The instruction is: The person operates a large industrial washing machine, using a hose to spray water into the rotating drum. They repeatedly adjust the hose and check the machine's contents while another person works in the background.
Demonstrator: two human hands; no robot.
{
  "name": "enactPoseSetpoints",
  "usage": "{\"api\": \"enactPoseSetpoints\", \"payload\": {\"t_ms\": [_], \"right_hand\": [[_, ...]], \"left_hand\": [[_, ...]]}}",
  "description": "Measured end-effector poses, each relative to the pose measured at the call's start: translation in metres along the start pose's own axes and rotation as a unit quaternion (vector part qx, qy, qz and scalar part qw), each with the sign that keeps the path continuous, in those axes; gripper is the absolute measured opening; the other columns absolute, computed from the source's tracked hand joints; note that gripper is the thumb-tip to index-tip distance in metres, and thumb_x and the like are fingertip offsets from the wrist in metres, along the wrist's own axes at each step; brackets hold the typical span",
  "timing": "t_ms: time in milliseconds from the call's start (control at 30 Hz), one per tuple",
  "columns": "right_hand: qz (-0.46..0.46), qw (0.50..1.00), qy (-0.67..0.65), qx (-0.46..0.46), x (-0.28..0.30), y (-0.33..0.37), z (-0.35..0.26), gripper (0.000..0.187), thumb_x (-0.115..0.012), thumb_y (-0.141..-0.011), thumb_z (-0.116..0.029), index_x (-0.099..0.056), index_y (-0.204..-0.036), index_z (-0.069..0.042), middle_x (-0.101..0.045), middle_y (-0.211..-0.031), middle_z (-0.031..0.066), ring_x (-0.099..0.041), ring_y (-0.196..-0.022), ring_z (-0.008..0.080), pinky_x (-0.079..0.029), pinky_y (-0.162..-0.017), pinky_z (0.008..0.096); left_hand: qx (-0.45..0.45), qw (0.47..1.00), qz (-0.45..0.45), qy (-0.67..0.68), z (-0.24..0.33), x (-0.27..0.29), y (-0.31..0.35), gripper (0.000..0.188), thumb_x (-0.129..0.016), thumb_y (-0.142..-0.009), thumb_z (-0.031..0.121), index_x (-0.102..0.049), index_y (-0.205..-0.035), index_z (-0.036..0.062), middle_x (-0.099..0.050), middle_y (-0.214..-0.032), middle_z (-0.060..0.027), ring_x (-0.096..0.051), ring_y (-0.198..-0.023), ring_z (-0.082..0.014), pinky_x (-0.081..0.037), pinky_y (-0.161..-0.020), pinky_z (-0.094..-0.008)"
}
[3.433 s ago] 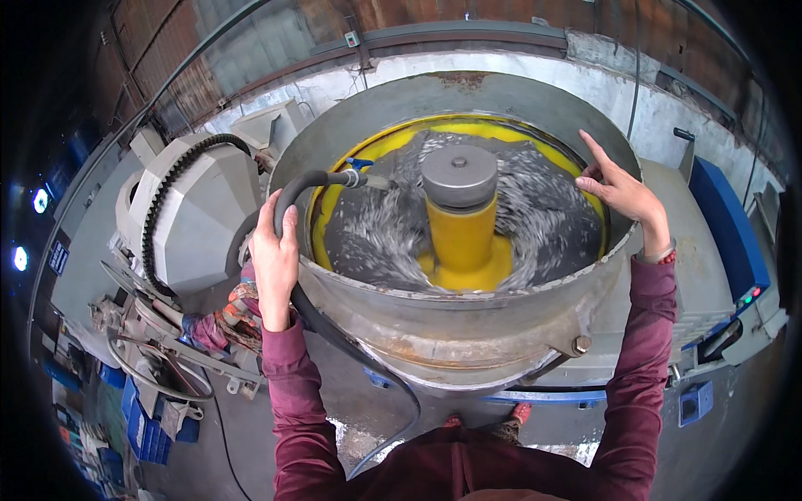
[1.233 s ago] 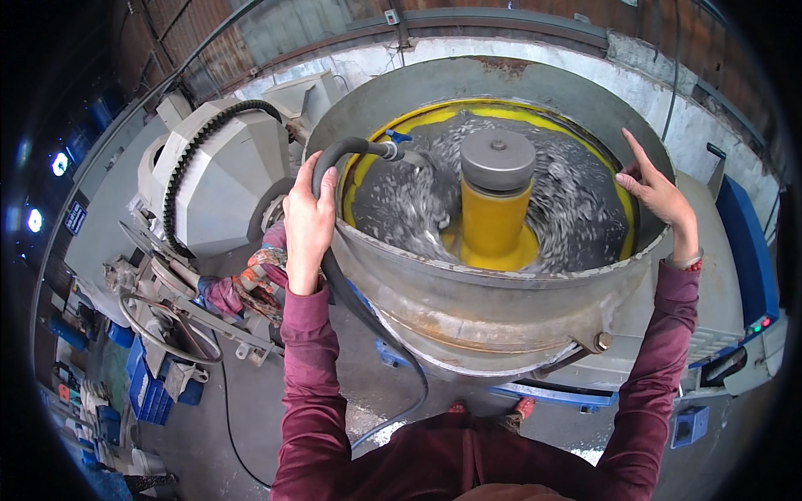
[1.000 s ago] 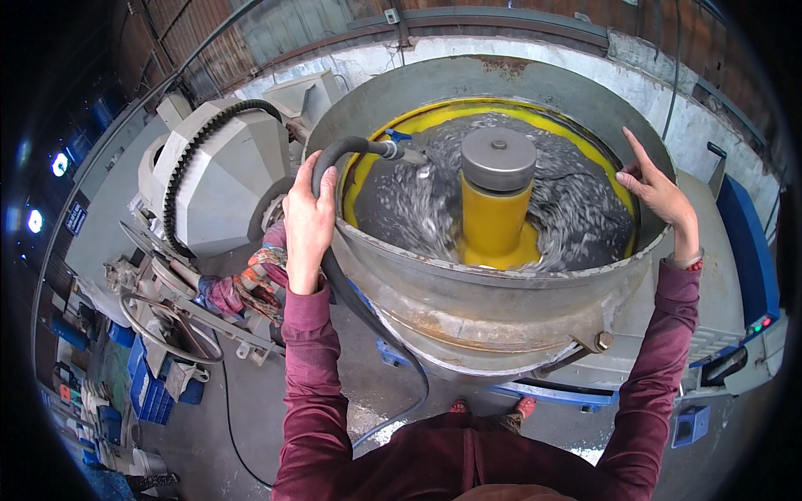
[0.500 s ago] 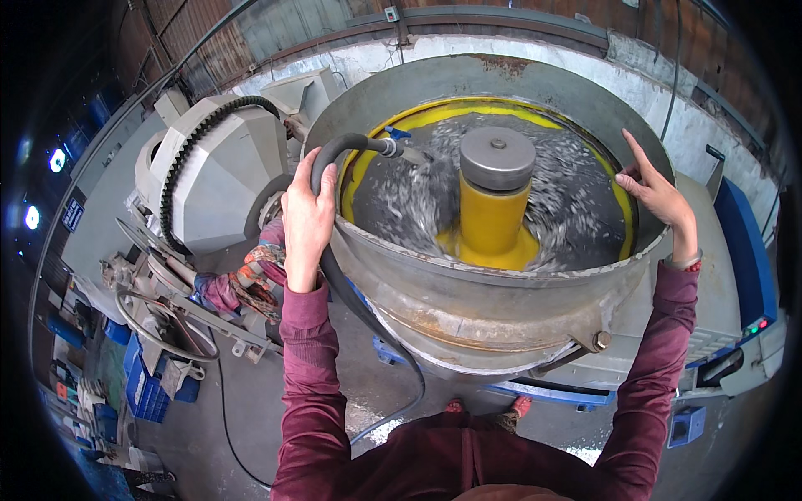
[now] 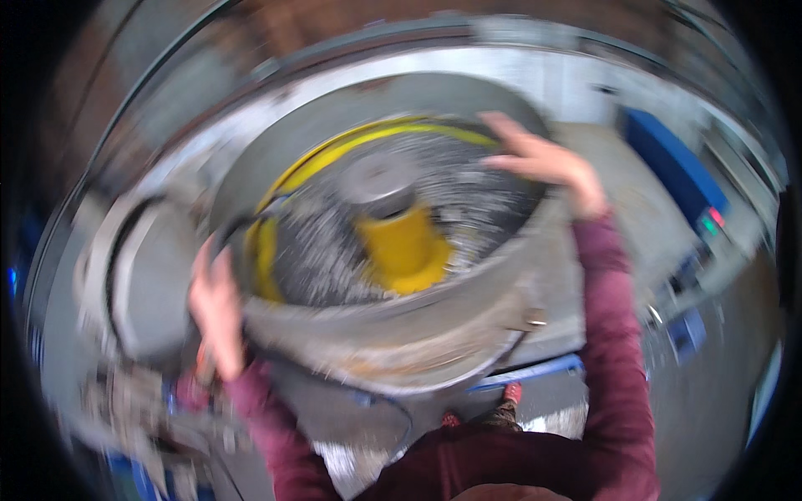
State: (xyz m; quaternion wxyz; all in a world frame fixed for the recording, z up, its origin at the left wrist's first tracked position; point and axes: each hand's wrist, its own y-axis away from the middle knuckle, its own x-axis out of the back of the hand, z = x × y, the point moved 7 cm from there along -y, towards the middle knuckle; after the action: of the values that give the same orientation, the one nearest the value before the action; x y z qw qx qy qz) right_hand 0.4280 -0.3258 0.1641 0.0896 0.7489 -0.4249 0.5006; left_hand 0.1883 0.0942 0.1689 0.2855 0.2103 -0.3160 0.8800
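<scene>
A large round grey metal tub (image 5: 384,334) stands before me, with small pale pieces (image 5: 322,234) swirling in its dark bowl. From its middle rises a yellow column (image 5: 405,250) topped by a grey metal cap (image 5: 380,179). My left hand (image 5: 215,305), smeared by motion, is at the tub's left rim, closed around a dark hose (image 5: 230,232) that bends over the edge into the bowl. Over the right side of the tub my right hand (image 5: 543,159) reaches with fingers stretched out, holding nothing. Whether its fingertips touch the inner wall, I cannot tell.
Left of the tub stands a pale faceted machine housing (image 5: 163,275). A grey machine body with a blue panel (image 5: 677,163) and lit red and green lights (image 5: 712,219) is at the right. A blue bar (image 5: 530,371) runs low by my feet. Behind is a white wall (image 5: 576,83).
My view has swung right, so the tub appears further left and tilted, and everything is blurred. My right hand has shifted inward over the bowl. My left hand stays by the hose.
</scene>
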Motion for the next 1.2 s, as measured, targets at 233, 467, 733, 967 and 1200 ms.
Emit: {"api": "enactPoseSetpoints", "payload": {"t_ms": [233, 467, 733, 967, 1200], "right_hand": [[-0.017, 0.997, 0.039, -0.068, -0.034, -0.034, -0.008, 0.096, -0.062, -0.081, -0.055, -0.011, -0.151, -0.013, -0.042, -0.141, 0.0207, -0.043, -0.129, 0.0348, -0.037, -0.104, 0.0412], [-0.014, 0.997, 0.011, -0.076, -0.018, -0.021, -0.003, 0.094, -0.060, -0.083, -0.057, -0.009, -0.152, -0.018, -0.044, -0.139, 0.0240, -0.040, -0.130, 0.0377, -0.035, -0.105, 0.0427], [0.003, 0.999, -0.003, -0.045, -0.017, -0.025, -0.002, 0.093, -0.059, -0.084, -0.057, -0.011, -0.151, -0.013, -0.042, -0.140, 0.0251, -0.040, -0.131, 0.0374, -0.034, -0.107, 0.0415], [-0.015, 0.998, -0.044, 0.053, -0.027, -0.027, -0.006, 0.082, -0.060, -0.089, -0.044, -0.018, -0.150, -0.011, -0.023, -0.154, 0.0156, -0.046, -0.127, 0.0299, -0.040, -0.104, 0.0388], [0.000, 0.987, -0.041, 0.157, -0.018, -0.016, -0.042, 0.073, -0.058, -0.087, -0.014, -0.022, -0.150, -0.012, -0.024, -0.155, 0.0077, -0.024, -0.142, 0.0210, -0.024, -0.113, 0.0348]], "left_hand": [[-0.246, 0.955, 0.123, -0.108, 0.013, 0.033, 0.021, 0.045, -0.055, -0.095, 0.037, -0.062, -0.112, -0.0041, -0.065, -0.104, -0.0242, -0.062, -0.095, -0.0383, -0.049, -0.083, -0.0404], [-0.176, 0.978, 0.076, -0.080, 0.029, 0.031, 0.023, 0.046, -0.054, -0.096, 0.035, -0.059, -0.119, -0.0051, -0.060, -0.115, -0.0264, -0.057, -0.107, -0.0395, -0.043, -0.094, -0.0418], [-0.214, 0.966, 0.103, -0.100, 0.026, 0.030, 0.021, 0.044, -0.052, -0.095, 0.038, -0.062, -0.110, -0.0022, -0.064, -0.104, -0.0250, -0.061, -0.098, -0.0390, -0.048, -0.086, -0.0428], [-0.077, 0.996, 0.049, -0.015, -0.016, 0.011, -0.003, 0.037, -0.056, -0.092, 0.023, -0.058, -0.124, 0.0032, -0.060, -0.080, -0.0057, -0.047, -0.062, -0.0118, -0.044, -0.061, -0.0281], [-0.115, 0.987, 0.104, -0.050, -0.007, 0.042, 0.012, 0.043, -0.055, -0.088, 0.031, -0.058, -0.122, 0.0038, -0.062, -0.116, -0.0207, -0.062, -0.106, -0.0331, -0.048, -0.089, -0.0406]]}}
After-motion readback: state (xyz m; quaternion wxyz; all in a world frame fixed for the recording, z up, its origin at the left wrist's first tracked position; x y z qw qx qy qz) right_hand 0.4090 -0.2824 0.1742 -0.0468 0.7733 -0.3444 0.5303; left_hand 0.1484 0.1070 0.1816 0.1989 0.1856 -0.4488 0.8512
